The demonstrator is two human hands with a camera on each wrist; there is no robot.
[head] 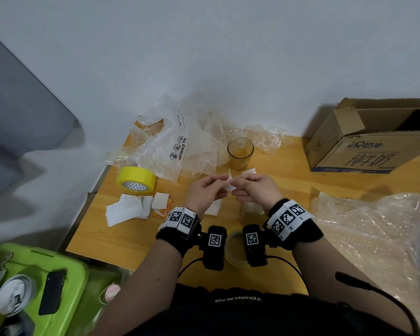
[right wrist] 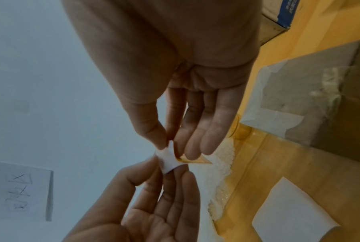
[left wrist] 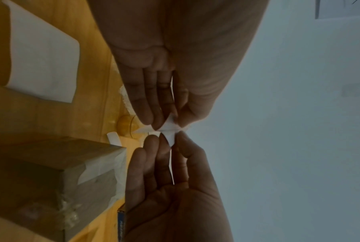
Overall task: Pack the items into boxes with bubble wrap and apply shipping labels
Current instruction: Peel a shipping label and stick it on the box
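Both hands, left and right, pinch one small white label above the wooden table against a white wall; open cardboard box far right.

Bright yellow tape roll sits left of the clear glass with its orange-tinted bottom. Right of the glass, a brown cardboard box has blue print; the table is honey-coloured wood.
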